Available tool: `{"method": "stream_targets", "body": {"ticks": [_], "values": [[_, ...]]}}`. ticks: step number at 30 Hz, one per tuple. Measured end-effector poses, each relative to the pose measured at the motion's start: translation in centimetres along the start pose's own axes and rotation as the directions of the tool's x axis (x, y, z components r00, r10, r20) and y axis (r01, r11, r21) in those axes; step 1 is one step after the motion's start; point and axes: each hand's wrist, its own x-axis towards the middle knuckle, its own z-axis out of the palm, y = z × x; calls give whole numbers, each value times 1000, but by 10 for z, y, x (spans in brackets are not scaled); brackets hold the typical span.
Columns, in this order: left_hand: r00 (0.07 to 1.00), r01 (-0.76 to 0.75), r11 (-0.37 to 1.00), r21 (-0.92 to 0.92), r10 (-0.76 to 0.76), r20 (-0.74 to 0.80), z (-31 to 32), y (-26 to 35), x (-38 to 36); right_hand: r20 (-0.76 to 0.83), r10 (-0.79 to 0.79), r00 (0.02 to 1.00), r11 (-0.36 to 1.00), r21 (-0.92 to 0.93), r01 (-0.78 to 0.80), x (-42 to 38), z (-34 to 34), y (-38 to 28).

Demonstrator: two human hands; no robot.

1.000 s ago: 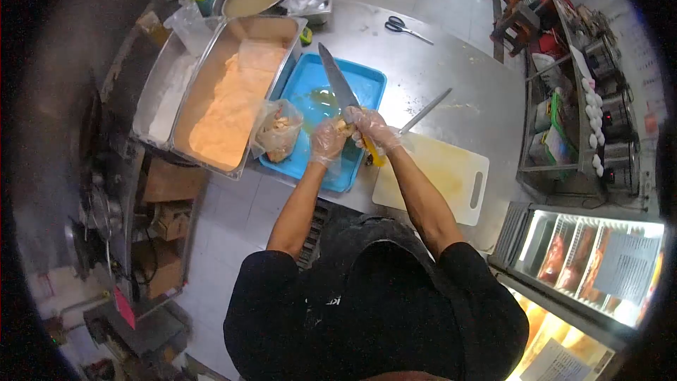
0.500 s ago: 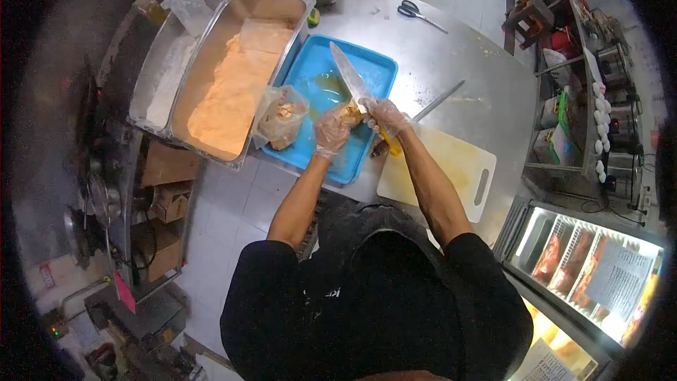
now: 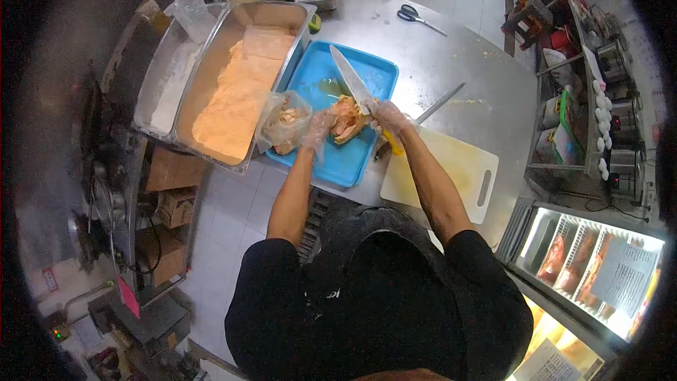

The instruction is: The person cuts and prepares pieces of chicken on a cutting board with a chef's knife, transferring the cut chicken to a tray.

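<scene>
Both my hands wear clear plastic gloves. My right hand [image 3: 390, 118] is closed round a large knife [image 3: 349, 76] with a yellow handle, its blade pointing up and away over the tray. A piece of raw meat, apparently chicken [image 3: 347, 121], lies opened up under the blade's base, pinkish inside with yellowish skin. My left hand [image 3: 321, 129] grips its left edge, the fingertips partly hidden. Beneath is a blue tray [image 3: 381, 67] with some liquid in it. A clear plastic bag [image 3: 288, 118] holding meat pieces sits at the tray's left edge, beside my left hand.
Left of the tray stand a metal pan of orange powder [image 3: 236, 99] and a pan of white powder [image 3: 169, 92]. A white cutting board [image 3: 451, 169], a sharpening steel [image 3: 441, 104] and scissors [image 3: 419, 20] lie to the right. A lit display fridge [image 3: 585, 261] stands at lower right.
My left hand has shifted left, and the chicken now shows opened with its pink inside exposed. The knife stays in my right hand, almost unmoved.
</scene>
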Motion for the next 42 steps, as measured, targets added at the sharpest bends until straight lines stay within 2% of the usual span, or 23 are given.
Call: {"method": "stream_targets", "body": {"ticks": [1,2,3,4,5,6,7,10,12,13,14,16,19,20,23,25,26,28,30,31,34,37,42], "values": [[995,-98,979,181,99,1,5,-33,9,11,113,994,994,1,-113,-14,-7,-40],[980,-185,916,357,197,2,9,-65,17,20,181,983,983,19,-181,-16,-8,-48],[934,-318,795,517,357,25,15,-97,27,28,248,968,968,37,-249,-18,-8,-55],[861,-405,626,666,507,47,9,-82,28,30,272,962,959,72,-274,-12,-6,-37],[958,-257,810,528,285,29,12,-64,23,14,274,962,959,73,-274,-5,-6,-21],[1000,-30,928,371,29,8,1,4,9,-3,276,961,959,73,-275,3,-7,-7],[977,209,948,240,-212,-11,-12,79,-6,-31,262,965,965,43,-260,3,-5,1],[992,0,966,258,-31,119,-7,84,-3,-50,242,969,955,189,-229,-6,2,0],[995,-88,946,312,99,-19,22,14,19,-75,325,943,916,273,-294,-9,2,-8],[983,-126,931,342,164,-84,32,-10,25,-110,177,978,977,143,-161,-9,3,3],[989,-16,941,337,64,-132,28,9,17,-125,21,992,1000,6,-20,-3,5,28],[966,199,929,312,-133,-223,15,80,-8,-122,-23,992,995,-103,10,-2,7,36],[987,142,890,433,-95,-129,14,104,-13,-110,228,967,967,-87,-238,-24,14,-32],[988,106,896,430,-46,-149,14,104,-11,-114,249,962,956,-132,-263,-39,14,-73],[974,38,920,390,54,-222,24,80,-13,-152,350,924,857,-348,-381,-24,23,-58],[950,27,948,318,76,-304,34,54,-12,-214,246,945,830,-457,-320,-23,24,-57],[949,33,949,313,68,-307,37,49,-15,-249,109,962,843,-490,-223,-31,23,-58],[947,37,953,300,63,-315,38,60,-16,-252,-69,965,797,-596,-99,-38,19,-63],[932,-5,963,268,101,-347,41,56,-15,-183,-129,975,701,-712,-41,-35,24,-65],[924,-27,967,255,121,-364,41,55,-13,-174,-97,980,694,-718,-59,-33,25,-67],[914,135,978,160,-60,-401,42,63,-9,-147,7,989,668,-735,-114,-32,28,-69],[911,84,986,145,-17,-413,45,60,2,-97,39,995,641,-761,-99,-33,24,-75],[938,-9,985,172,68,-340,47,41,13,-112,83,990,699,-702,-138,-33,21,-68]]}}
